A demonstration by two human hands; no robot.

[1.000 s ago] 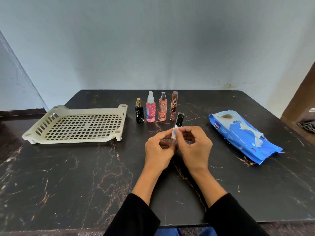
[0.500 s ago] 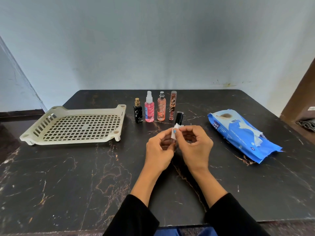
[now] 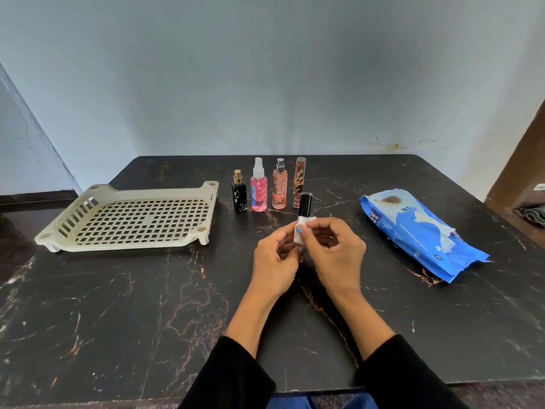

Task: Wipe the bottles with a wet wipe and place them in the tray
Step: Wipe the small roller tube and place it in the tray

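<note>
Black-capped bottle [image 3: 304, 205] is gripped by left hand [image 3: 275, 265]; wet wipe [image 3: 301, 231] is pinched round it by right hand [image 3: 336, 256]. Tray [image 3: 129, 218] w/ nothing inside.

The single camera sits on the person's head and looks forward and down over the near edge of the black marble-pattern table [image 3: 118, 305]. It faces the pale blue wall [image 3: 265, 84] behind the far edge, and the near edge lies close below it.

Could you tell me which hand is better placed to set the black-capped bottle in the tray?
Left. The left hand already holds the black-capped bottle, and the tray lies on its side; the right hand holds the wet wipe.
</note>
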